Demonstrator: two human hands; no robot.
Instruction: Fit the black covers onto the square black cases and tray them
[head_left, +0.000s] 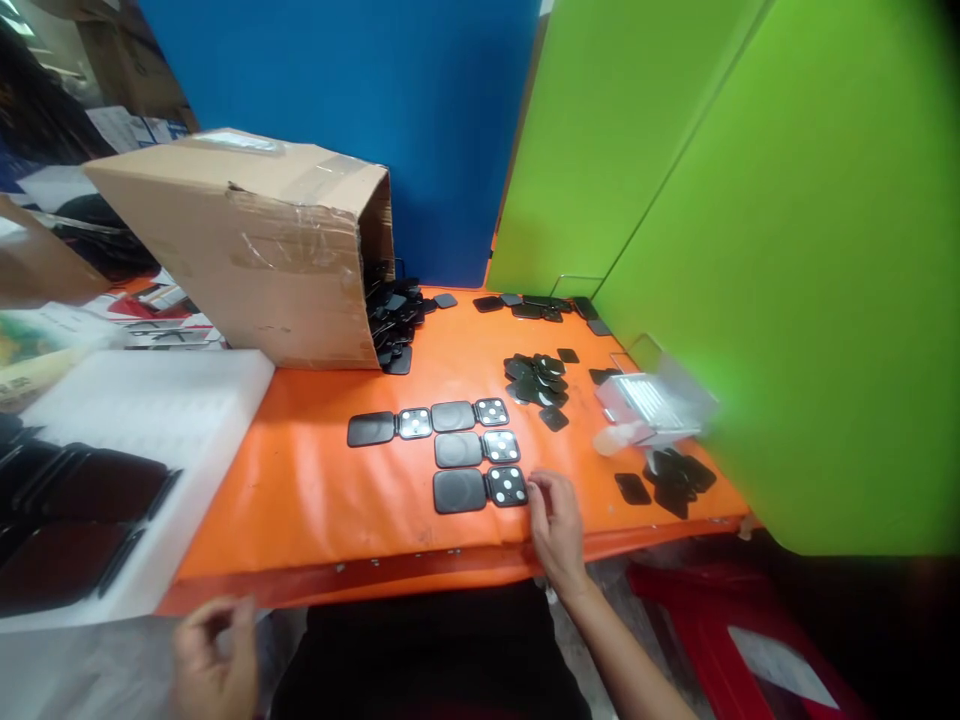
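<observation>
Several hinged black pieces lie flat on the orange table (300, 520), each a plain black plate joined to a smaller square with white dots. At the nearest hinged black piece (459, 491), my right hand (556, 525) has its curled thumb and fingertips at the right edge of the dotted square (508, 486). Behind it lie a second hinged piece (457, 450), a third (452, 416) and, to its left, a fourth (371, 429). My left hand (214, 655) is off the table's front edge at lower left, blurred, fingers bent and thumb apart, with nothing visible in it.
A tipped cardboard box (300, 270) spills black pieces (397, 315). A pile of dark squares (536, 380) lies mid-table; more dark squares (679, 480) lie right, near a blurred clear box (652, 405). White foam (202, 400) holds dark plates at left. Blue (337, 90) and green panels (787, 280) enclose the table.
</observation>
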